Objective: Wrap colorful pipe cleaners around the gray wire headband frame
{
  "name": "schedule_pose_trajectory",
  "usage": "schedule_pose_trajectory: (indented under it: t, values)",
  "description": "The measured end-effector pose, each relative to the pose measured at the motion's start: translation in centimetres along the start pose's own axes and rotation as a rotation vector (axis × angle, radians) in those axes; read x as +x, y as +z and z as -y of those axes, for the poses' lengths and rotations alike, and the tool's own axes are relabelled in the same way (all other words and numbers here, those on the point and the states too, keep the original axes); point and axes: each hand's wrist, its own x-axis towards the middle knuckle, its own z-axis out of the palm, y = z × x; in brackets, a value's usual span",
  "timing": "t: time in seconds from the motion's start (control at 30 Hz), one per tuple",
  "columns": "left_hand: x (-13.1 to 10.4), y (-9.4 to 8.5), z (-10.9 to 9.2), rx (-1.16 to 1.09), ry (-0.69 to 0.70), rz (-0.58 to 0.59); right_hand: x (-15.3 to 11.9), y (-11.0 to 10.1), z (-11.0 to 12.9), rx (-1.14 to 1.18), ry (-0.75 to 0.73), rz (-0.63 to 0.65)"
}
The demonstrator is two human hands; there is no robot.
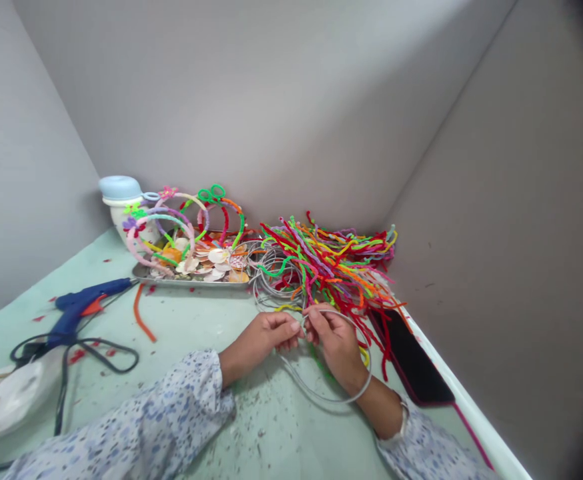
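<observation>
A loop of grey wire (325, 400) hangs between my two hands above the table, curving round under my right wrist. My left hand (266, 332) pinches the wire at the loop's upper left, thumb against the fingers. Close beside it, almost touching, my right hand (334, 340) grips the wire too with thumb and fingertips. The exact wire ends are hidden by the fingers. Just beyond my hands lie more coiled grey wires (274, 283) and a heap of colourful pipe cleaners (331, 257).
A metal tray (196, 283) holds shells (216, 257) and pipe-cleaner-wrapped hoops (159, 217). Behind it stands a white jar with a blue lid (120, 188). At left are a blue glue gun (76, 310), its black cord and a white packet (14, 397). A black phone (414, 360) lies at the right edge.
</observation>
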Motion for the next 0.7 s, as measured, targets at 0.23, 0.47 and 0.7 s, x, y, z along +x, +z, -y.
schedule_pose_trajectory:
  t: [0.23, 0.47, 0.7]
  values:
    - [0.1, -0.5, -0.2, -0.35, -0.054, -0.034, 1.5, -2.0, 1.8, -0.266, -0.056, 0.085]
    - [0.2, -0.4, 0.0, -0.424, -0.091, 0.002, 3.7, -3.1, 2.5, -0.358, -0.07, 0.004]
    - [0.0, -0.3, 0.1, -0.396, -0.087, -0.031, 6.1, -1.0, 3.0, -0.868, -0.199, -0.008]
